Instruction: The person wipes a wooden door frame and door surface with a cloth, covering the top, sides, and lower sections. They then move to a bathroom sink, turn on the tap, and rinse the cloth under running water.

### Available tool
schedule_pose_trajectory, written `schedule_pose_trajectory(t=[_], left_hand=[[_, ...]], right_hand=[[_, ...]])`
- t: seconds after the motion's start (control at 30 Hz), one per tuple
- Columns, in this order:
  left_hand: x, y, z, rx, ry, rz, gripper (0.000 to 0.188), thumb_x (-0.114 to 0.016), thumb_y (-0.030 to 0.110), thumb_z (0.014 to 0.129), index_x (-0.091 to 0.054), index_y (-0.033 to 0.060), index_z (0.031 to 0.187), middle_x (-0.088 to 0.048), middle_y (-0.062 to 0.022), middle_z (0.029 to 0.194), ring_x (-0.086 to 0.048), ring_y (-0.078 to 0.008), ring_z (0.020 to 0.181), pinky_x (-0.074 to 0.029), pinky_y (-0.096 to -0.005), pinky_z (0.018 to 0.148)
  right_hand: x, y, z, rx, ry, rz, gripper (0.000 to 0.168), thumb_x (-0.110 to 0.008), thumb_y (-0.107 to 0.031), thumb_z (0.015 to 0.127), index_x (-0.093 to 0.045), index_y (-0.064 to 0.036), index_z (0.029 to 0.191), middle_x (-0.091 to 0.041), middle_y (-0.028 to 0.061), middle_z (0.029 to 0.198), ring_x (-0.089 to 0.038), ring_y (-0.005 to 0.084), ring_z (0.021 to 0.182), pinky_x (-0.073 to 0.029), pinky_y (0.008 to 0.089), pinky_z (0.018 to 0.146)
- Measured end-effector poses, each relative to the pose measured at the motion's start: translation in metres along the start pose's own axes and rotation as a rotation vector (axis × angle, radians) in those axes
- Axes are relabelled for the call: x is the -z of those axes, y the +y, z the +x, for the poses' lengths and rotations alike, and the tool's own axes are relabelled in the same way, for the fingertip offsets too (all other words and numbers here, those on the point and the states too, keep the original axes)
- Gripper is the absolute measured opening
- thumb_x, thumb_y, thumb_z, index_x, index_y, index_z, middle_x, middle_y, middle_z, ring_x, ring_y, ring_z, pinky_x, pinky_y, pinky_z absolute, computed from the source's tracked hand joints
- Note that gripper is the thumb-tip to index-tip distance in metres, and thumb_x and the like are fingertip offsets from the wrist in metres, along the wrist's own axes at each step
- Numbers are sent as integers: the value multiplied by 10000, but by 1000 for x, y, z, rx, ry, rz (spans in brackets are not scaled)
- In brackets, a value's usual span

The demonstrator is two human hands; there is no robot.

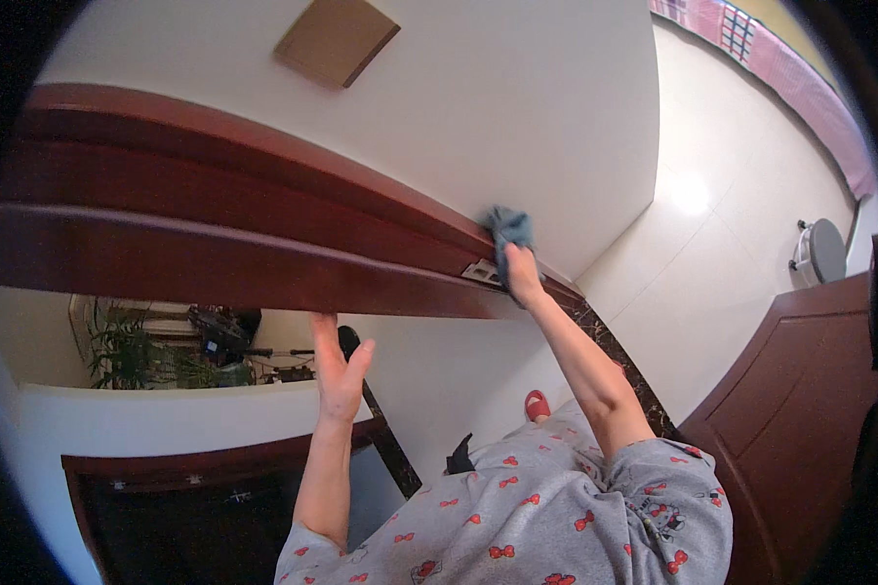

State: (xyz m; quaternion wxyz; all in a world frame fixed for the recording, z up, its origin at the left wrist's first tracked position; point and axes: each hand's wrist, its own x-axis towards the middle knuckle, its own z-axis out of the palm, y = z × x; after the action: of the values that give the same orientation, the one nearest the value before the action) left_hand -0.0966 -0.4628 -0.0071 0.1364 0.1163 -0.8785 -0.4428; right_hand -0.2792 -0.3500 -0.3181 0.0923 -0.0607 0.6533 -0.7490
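My right hand (521,270) grips a crumpled blue-grey cloth (511,219) and presses it on the reddish-brown wooden door frame (263,190). Part of the cloth hangs over the frame's inner face, beside a metal strike plate (481,271). Farther along the same frame, my left hand (340,373) is raised with its thumb apart. Its fingertips meet the frame's near edge, and whether they curl behind it is hidden. Nothing shows in that palm.
A brown square panel (336,44) sits on the white wall (483,95). To the right are a brown door (790,424), a grey-topped round stool (827,251) and pink bedding (797,88). A dark marble threshold (633,376) crosses the floor. Green plants (121,344) stand at left.
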Motion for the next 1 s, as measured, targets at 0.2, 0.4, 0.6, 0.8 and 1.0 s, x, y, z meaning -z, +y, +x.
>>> schedule_pose_trajectory(t=[0.2,0.4,0.6,0.8,1.0], left_hand=[[8,-17,-5,-81,-74,-117,890,-614,34,813,-84,-35,1525,-124,-197,1592,-101,-296,1483,-54,-435,1196],[11,-32,-13,0,-37,-193,900,-619,79,821,-76,-29,1530,-128,-183,1600,-113,-291,1484,-58,-440,1195],[-1,-46,-24,-160,-214,-142,890,-619,112,822,-101,-25,1531,-150,-194,1596,-119,-291,1487,-66,-430,1195],[-2,-38,-37,-148,-313,-145,816,-595,120,835,-174,-46,1514,-186,-206,1587,-123,-288,1489,-90,-413,1196],[-10,-58,-50,-11,-320,-168,726,-577,113,844,-279,-53,1485,-274,-190,1563,-179,-272,1479,-108,-403,1197]], right_hand=[[-40,-326,9,756,4,-313,300,-618,-378,862,-589,-79,854,-584,84,702,-563,311,599,-493,408,574],[-73,-335,-21,1159,662,-116,598,-712,-250,723,-564,-138,1292,-634,120,1103,-599,345,1025,-482,460,862],[-44,-116,-35,926,537,-401,619,-690,-383,825,-486,-142,1358,-544,132,1281,-491,332,1232,-338,500,1053],[-24,45,-80,102,329,787,370,-610,-327,920,-590,-104,1216,-599,64,1201,-560,234,1116,-436,371,1012],[-54,-65,-67,632,251,57,313,-621,-173,895,-552,-54,1176,-517,146,1246,-476,308,1161,-349,455,1030]])
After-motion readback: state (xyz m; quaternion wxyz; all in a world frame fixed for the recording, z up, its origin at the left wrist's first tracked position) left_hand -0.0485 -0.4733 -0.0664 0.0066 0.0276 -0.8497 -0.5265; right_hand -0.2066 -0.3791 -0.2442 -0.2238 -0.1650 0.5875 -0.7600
